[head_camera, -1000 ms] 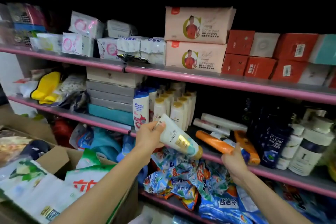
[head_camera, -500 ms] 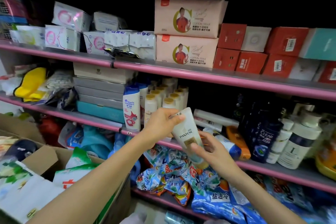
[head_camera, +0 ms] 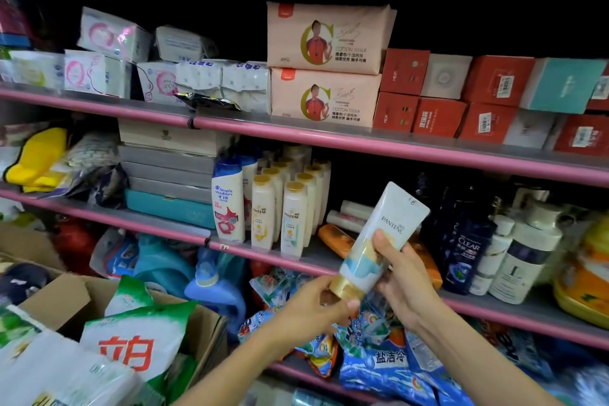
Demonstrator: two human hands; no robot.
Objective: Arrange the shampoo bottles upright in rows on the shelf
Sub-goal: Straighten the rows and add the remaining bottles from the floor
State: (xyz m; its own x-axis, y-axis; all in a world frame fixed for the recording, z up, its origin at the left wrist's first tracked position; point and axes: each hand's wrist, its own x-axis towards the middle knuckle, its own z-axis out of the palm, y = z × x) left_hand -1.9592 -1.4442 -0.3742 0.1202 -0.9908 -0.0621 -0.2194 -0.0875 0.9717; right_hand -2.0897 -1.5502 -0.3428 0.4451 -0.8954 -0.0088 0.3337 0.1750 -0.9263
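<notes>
A white Pantene tube with a gold cap at its lower end is held tilted in front of the pink-edged middle shelf. My right hand grips its body from the right. My left hand pinches the gold cap from below. White Pantene bottles with gold caps stand upright in rows on the shelf, to the right of a Head & Shoulders bottle. Behind the tube, orange bottles and white tubes lie flat on the shelf.
Dark Clear bottles and white pump bottles stand at the right of the shelf. Stacked flat boxes sit to the left. Detergent bags fill the lower shelf. An open cardboard box with bags stands at lower left.
The tube has turned from lying slanted in my left hand to cap-down and more upright. My right hand left the orange bottles and took the tube's body; my left hand slid to the cap.
</notes>
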